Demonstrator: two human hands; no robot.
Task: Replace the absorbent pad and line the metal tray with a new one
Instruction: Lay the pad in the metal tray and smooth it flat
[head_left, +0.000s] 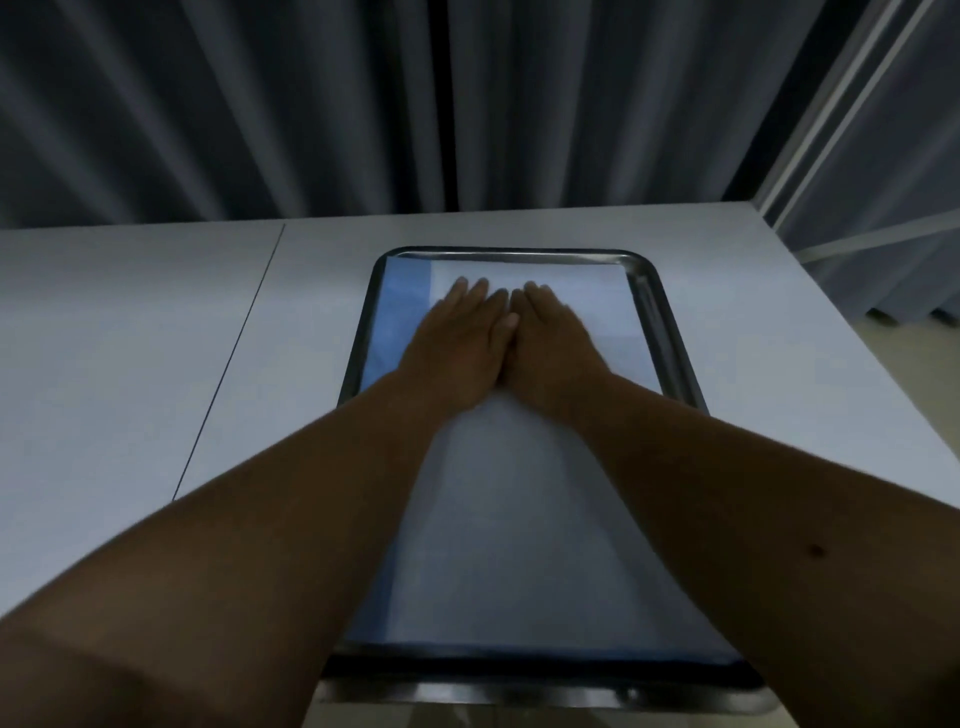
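A rectangular metal tray lies on the white table, its long side running away from me. A pad with a white face and a blue border lies flat inside it, the blue showing along the left and near edges. My left hand and my right hand rest side by side on the far half of the pad, palms down, fingers straight and pointing away. The inner edges of the hands touch. My forearms hide parts of the pad's near corners and of the tray's rim.
The white table has a thin seam running diagonally left of the tray. Dark pleated curtains hang behind the table's far edge. A pale floor and a window frame show at the right. The tray's near rim overhangs the table's front edge.
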